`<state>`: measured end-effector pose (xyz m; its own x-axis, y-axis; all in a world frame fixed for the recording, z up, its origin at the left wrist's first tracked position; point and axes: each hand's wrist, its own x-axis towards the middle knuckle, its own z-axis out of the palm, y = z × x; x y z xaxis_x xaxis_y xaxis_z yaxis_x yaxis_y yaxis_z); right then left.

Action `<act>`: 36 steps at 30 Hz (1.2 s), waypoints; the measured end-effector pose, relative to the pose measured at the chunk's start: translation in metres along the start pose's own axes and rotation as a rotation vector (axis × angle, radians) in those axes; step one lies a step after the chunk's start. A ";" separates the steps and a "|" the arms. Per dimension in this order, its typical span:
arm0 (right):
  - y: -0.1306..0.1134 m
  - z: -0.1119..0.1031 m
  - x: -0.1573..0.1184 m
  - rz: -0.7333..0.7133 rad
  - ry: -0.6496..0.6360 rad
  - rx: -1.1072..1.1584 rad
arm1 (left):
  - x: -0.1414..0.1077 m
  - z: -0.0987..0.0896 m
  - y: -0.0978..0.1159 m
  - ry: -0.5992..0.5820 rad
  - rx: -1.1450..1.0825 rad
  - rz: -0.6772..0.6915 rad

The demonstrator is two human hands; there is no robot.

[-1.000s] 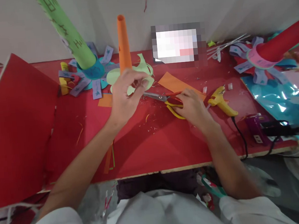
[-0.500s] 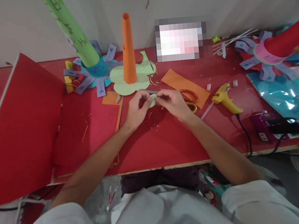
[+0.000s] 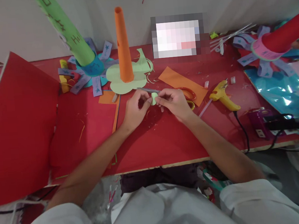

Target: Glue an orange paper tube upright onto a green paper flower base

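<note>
Between my two hands is a small round pale green paper piece (image 3: 154, 98). The fingertips of my left hand (image 3: 138, 107) pinch its left edge. On the opposite edge, my right hand (image 3: 174, 104) grips it with thumb and fingers. Scissors (image 3: 188, 94) with red and yellow handle loops lie just behind my right hand, their blades reaching past my fingers. Behind my hands an orange paper cone (image 3: 124, 48) stands upright on a scalloped pale green paper base (image 3: 121, 89).
A yellow glue gun (image 3: 222, 96) and an orange paper strip (image 3: 181, 83) lie to the right, near a purple box (image 3: 259, 123) with cables. At left stand a green paper tube (image 3: 73, 38) and a folded red board (image 3: 20, 126). The table's front edge (image 3: 144, 169) is close to my body.
The view has shifted slightly, so the table things sit a little further left and up. The round paper is turned more face-on between my fingers. Both hands keep their pinch.
</note>
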<state>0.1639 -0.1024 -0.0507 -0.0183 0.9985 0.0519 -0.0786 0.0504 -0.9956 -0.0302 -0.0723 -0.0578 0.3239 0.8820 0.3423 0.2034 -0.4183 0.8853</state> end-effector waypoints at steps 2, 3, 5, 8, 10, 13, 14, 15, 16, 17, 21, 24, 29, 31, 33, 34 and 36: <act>0.001 -0.001 0.000 -0.016 0.005 -0.025 | -0.001 0.000 0.002 -0.041 0.026 0.035; 0.001 -0.002 0.000 -0.023 0.011 -0.037 | -0.002 0.000 0.002 -0.057 0.027 0.054; 0.001 -0.003 0.001 -0.040 0.032 -0.066 | -0.002 0.000 0.001 -0.075 0.020 0.085; 0.001 -0.003 0.001 -0.107 0.045 -0.134 | -0.003 0.001 0.000 -0.108 0.027 0.105; 0.001 -0.002 0.002 -0.149 0.010 -0.155 | -0.003 0.002 -0.001 -0.123 0.026 0.106; 0.002 -0.001 0.001 -0.142 -0.028 -0.103 | -0.003 0.003 -0.003 -0.115 -0.052 0.077; 0.002 -0.001 0.001 -0.127 -0.028 -0.074 | -0.003 0.004 -0.005 -0.112 -0.098 0.062; 0.002 -0.001 0.001 -0.110 -0.026 -0.048 | -0.002 0.004 -0.006 -0.111 -0.148 0.046; 0.002 -0.001 0.001 -0.096 -0.026 -0.030 | -0.002 0.004 -0.008 -0.112 -0.198 0.027; 0.002 -0.002 0.001 -0.090 -0.026 -0.023 | -0.001 0.004 -0.009 -0.116 -0.244 0.006; -0.001 -0.004 0.001 -0.133 -0.011 -0.078 | 0.000 0.004 -0.011 -0.117 -0.315 -0.055; -0.003 -0.003 0.000 -0.165 -0.053 -0.114 | 0.001 0.004 -0.010 -0.077 -0.241 -0.040; -0.006 -0.001 0.000 -0.174 -0.031 -0.140 | 0.003 0.002 -0.008 -0.046 -0.173 -0.032; -0.007 -0.003 0.001 -0.182 0.015 -0.156 | 0.004 0.001 -0.008 -0.047 -0.197 -0.054; -0.007 -0.005 0.001 -0.174 0.035 -0.161 | 0.004 0.001 -0.009 -0.053 -0.228 -0.073; -0.006 -0.005 0.001 -0.164 0.039 -0.161 | 0.004 0.000 -0.009 -0.054 -0.242 -0.078; -0.004 -0.006 0.001 -0.147 0.046 -0.159 | 0.004 0.001 -0.010 -0.053 -0.261 -0.081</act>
<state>0.1706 -0.1012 -0.0469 0.0273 0.9799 0.1974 0.0814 0.1946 -0.9775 -0.0304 -0.0642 -0.0656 0.3654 0.8950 0.2558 -0.0116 -0.2704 0.9627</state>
